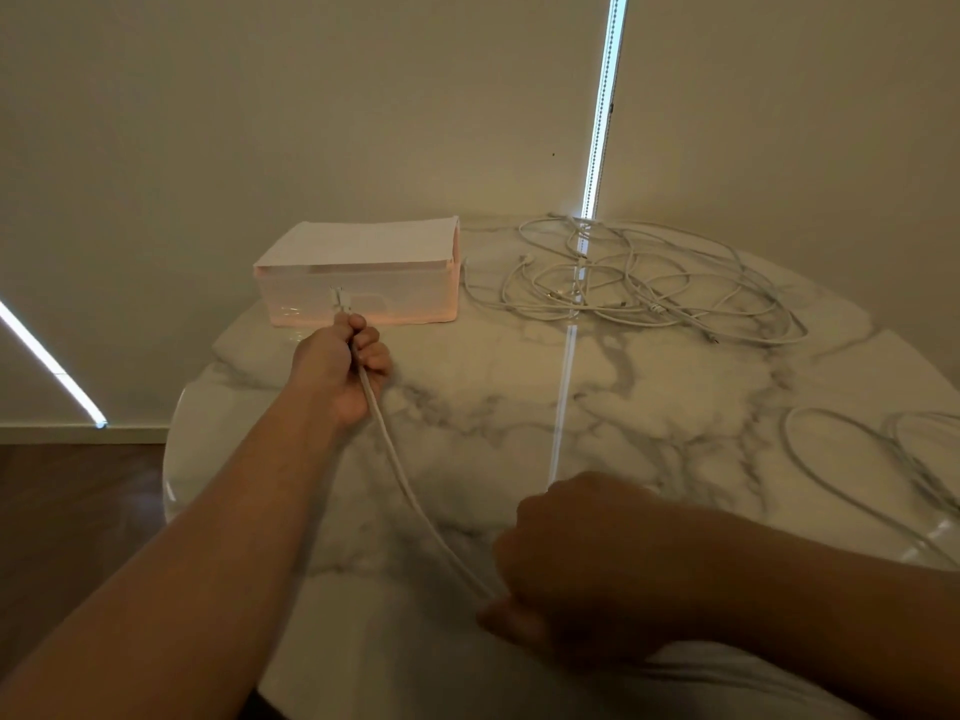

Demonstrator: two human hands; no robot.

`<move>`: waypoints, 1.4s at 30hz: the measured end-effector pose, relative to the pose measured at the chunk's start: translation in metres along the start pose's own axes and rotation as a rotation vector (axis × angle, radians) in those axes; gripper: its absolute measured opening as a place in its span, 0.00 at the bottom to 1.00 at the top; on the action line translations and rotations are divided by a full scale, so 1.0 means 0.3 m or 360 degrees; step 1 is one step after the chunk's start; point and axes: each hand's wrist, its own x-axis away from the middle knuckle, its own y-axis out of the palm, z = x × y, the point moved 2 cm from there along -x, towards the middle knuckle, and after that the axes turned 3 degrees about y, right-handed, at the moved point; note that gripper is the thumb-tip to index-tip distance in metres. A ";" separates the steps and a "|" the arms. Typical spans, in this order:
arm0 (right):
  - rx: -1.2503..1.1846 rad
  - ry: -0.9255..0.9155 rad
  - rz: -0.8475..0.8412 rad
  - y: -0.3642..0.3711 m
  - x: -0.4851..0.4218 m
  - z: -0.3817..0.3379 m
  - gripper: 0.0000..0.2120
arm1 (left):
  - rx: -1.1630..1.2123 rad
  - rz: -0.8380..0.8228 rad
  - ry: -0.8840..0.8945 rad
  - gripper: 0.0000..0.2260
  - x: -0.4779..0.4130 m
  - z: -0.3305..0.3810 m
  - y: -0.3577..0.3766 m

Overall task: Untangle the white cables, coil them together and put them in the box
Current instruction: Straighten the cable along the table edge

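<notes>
Two hands worked one stretched cable [410, 491]. The left hand [337, 371] gripped its far end just in front of the box [363, 298], fingers [371, 350] curled round it, with plug ends sticking out above the fist. The right hand [582, 553], seen from the back, was closed round the near end at the counter's [519, 407] near edge. The one translucent box stood at the far left, a white sheet on top. Just right of it lay one tangle [639, 283] of white cables, too knotted to count. More loops [852, 459] lay apart at the right edge. The counter was white marble with grey veins. Behind it hung beige blinds [311, 122] split by a bright gap [602, 106], and dark wood floor [78, 511] showed on the left.
</notes>
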 end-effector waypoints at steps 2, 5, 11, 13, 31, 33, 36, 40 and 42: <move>-0.0008 0.0154 0.0044 -0.028 -0.023 0.061 0.30 | -0.0083 -0.0020 -0.0025 0.18 0.003 0.000 0.000; -0.0192 0.0419 0.0254 -0.026 -0.098 0.252 0.31 | -0.0169 -0.0043 -0.0009 0.18 0.009 -0.004 0.000; -0.0069 0.1214 0.0810 0.040 -0.125 0.762 0.12 | -0.0117 -0.0124 0.0039 0.17 0.001 -0.009 0.007; -0.0043 0.1392 0.0829 0.044 -0.108 0.860 0.09 | -0.0132 -0.0124 0.0060 0.17 -0.004 -0.014 0.009; -0.0347 0.1159 0.1010 0.035 -0.286 0.910 0.06 | -0.0294 -0.0049 0.0165 0.17 -0.001 -0.032 0.031; -0.0537 0.1142 0.1320 0.011 -0.288 0.895 0.07 | -0.0293 -0.0053 0.0161 0.17 -0.002 -0.034 0.029; -0.0964 0.1065 0.1791 -0.084 -0.279 0.832 0.06 | -0.0288 -0.0043 0.0159 0.17 -0.003 -0.035 0.025; -0.1747 0.0709 0.2065 -0.239 -0.247 0.756 0.07 | -0.0280 -0.0052 0.0167 0.17 -0.001 -0.034 0.021; -0.1956 0.0482 0.2171 -0.301 -0.220 0.748 0.05 | -0.0271 -0.0057 0.0169 0.16 -0.001 -0.035 0.021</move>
